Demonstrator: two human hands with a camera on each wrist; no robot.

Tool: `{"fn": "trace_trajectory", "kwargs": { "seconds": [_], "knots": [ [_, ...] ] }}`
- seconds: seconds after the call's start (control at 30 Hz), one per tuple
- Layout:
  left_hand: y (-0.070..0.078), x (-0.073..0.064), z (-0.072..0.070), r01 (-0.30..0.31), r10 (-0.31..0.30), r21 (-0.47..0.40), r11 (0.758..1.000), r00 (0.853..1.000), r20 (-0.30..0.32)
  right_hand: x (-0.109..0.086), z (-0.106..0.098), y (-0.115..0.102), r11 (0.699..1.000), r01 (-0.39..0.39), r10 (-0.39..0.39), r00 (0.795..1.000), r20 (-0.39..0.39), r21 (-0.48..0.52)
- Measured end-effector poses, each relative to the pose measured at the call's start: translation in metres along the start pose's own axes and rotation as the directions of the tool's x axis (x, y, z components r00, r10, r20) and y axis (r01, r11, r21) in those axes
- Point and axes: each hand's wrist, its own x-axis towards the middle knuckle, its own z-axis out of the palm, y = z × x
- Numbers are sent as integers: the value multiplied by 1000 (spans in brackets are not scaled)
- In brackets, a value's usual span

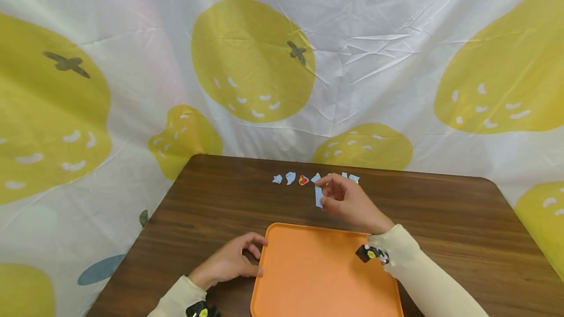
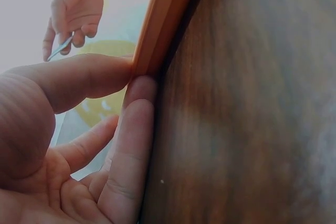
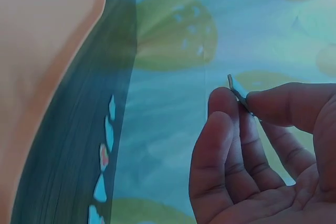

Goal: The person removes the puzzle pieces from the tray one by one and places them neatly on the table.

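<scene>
My right hand [image 1: 348, 200] is raised past the far edge of the orange tray [image 1: 323, 278]. Between thumb and fingertips it pinches a thin, flat light-blue piece [image 1: 318, 196], seen nearly edge-on in the right wrist view. My left hand [image 1: 231, 260] is at the left side of the tray, its thumb and fingertips touching the rim, fingers fairly straight. Behind the right hand lies a row of small flat pieces, among them a pale blue piece [image 1: 291, 178], a star-like piece [image 1: 277, 179] and a red-and-yellow piece [image 1: 303, 180]. The hand hides part of that row.
The dark wooden table [image 1: 440, 219] reaches back to a white curtain [image 1: 374, 4] printed with yellow fruit. More light pieces [image 1: 354, 178] stick out to the right of the raised hand. Black straps [image 1: 372, 254] circle both wrists.
</scene>
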Motion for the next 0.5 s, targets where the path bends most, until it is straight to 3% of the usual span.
{"fn": "trace_trajectory", "kwargs": {
  "seconds": [0.5],
  "knots": [
    [-1,1,0,-6,6,0,1000,1000,1,12,-49,36,998,-56,60,985,-161,30]
  ]
}}
